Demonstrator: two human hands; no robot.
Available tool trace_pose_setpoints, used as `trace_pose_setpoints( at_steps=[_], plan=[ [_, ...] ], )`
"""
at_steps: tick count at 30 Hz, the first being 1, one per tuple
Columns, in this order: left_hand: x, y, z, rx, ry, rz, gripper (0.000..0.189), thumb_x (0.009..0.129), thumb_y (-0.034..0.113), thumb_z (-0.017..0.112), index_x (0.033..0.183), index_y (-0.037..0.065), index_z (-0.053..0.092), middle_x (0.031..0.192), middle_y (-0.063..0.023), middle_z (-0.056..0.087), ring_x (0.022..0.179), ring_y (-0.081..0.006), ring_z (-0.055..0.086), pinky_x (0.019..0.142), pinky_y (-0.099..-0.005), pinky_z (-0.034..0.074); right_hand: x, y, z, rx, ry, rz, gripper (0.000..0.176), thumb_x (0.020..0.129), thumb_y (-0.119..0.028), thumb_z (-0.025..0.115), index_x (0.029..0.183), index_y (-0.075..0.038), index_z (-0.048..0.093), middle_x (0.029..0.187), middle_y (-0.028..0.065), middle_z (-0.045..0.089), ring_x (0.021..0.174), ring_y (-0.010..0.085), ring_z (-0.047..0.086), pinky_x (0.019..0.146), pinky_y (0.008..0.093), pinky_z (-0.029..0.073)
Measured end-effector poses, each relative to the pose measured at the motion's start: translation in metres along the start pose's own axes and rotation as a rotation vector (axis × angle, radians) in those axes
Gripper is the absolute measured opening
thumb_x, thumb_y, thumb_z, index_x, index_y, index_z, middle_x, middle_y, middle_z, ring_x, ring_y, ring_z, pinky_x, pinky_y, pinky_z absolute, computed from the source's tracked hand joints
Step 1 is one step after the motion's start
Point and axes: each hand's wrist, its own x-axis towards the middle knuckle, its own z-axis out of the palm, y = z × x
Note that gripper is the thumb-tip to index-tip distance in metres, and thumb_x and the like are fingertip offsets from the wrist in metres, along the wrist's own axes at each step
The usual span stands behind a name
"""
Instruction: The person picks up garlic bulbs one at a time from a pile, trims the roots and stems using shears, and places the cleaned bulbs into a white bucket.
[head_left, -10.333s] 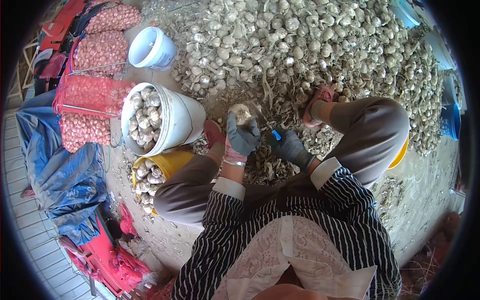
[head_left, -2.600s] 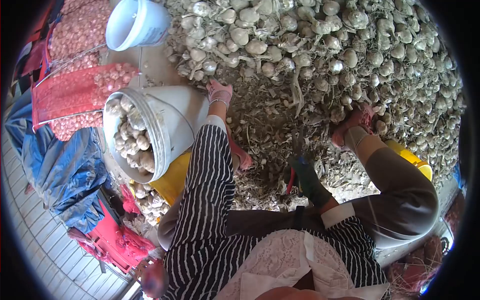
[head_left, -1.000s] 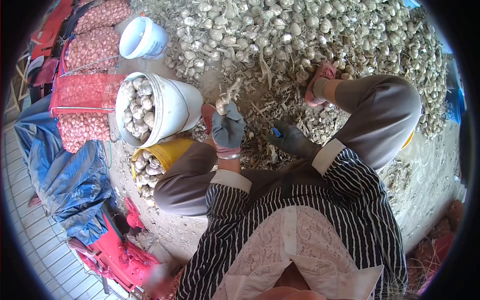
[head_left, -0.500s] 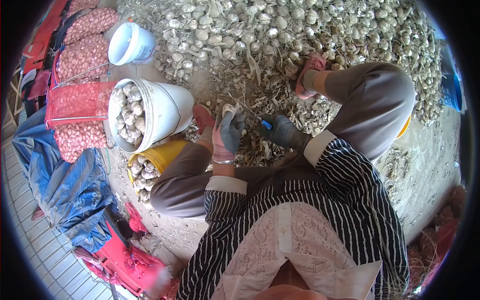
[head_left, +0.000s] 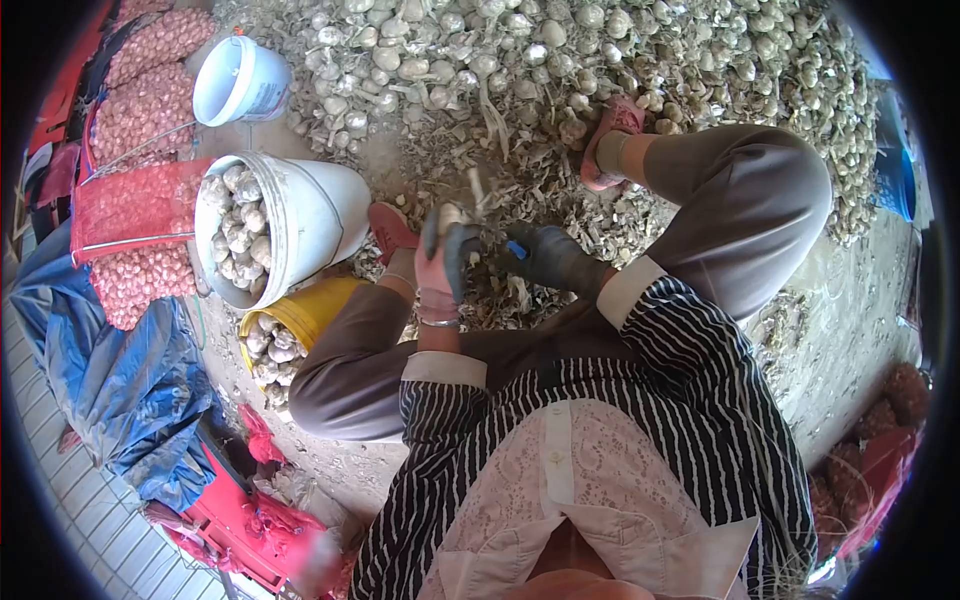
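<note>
My left hand [head_left: 447, 258], in a pink and grey glove, is closed around a garlic bulb [head_left: 452, 214]. A pale length of stem [head_left: 476, 186] shows just past the bulb. Close by on the right, my right hand [head_left: 553, 262] in a dark grey glove grips a knife by its blue handle [head_left: 517, 249]. The blade is blurred against the debris. Both hands are held between my bent legs, over a litter of dry stems and skins [head_left: 515, 300].
A big heap of garlic [head_left: 600, 50] spreads ahead. At left, a white bucket [head_left: 325, 215] and a yellow bucket [head_left: 320, 305] hold trimmed bulbs. Beyond them are another white bucket [head_left: 265, 85], red mesh sacks [head_left: 145, 120] and a blue tarp [head_left: 120, 370].
The knife, earlier pointing across toward the bulb, has swung, and its blade no longer shows clearly. A pale stem piece now appears above the bulb. The view has shifted slightly.
</note>
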Motion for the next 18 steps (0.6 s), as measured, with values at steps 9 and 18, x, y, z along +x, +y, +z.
trace_pose_setpoints(
  at_steps=[9, 18],
  plan=[
    [0.001, 0.013, 0.012, -0.358, 0.078, -0.121, 0.046, 0.095, 0.026, 0.053, 0.133, 0.002, 0.044, 0.119, -0.0125, 0.058, 0.11, -0.0218, 0.058, 0.092, -0.0332, 0.048, 0.019, -0.002, 0.005, 0.647, 0.137, 0.103, 0.03, 0.087, -0.026, 0.068, 0.105, -0.004, 0.061, 0.085, 0.0065, 0.065, 0.075, 0.0112, 0.055, 0.069, 0.0317, 0.049],
    [-0.011, 0.007, -0.015, 0.418, 0.0, 0.031, 0.045, 0.091, 0.009, 0.058, 0.134, 0.002, 0.049, 0.119, -0.0079, 0.061, 0.103, -0.0126, 0.057, 0.088, -0.0267, 0.047, 0.03, 0.002, 0.025, 0.999, 0.035, 0.304, 0.024, 0.089, -0.026, 0.064, 0.099, -0.005, 0.062, 0.069, 0.0085, 0.061, 0.059, 0.019, 0.059, 0.057, 0.0338, 0.048]
  ],
)
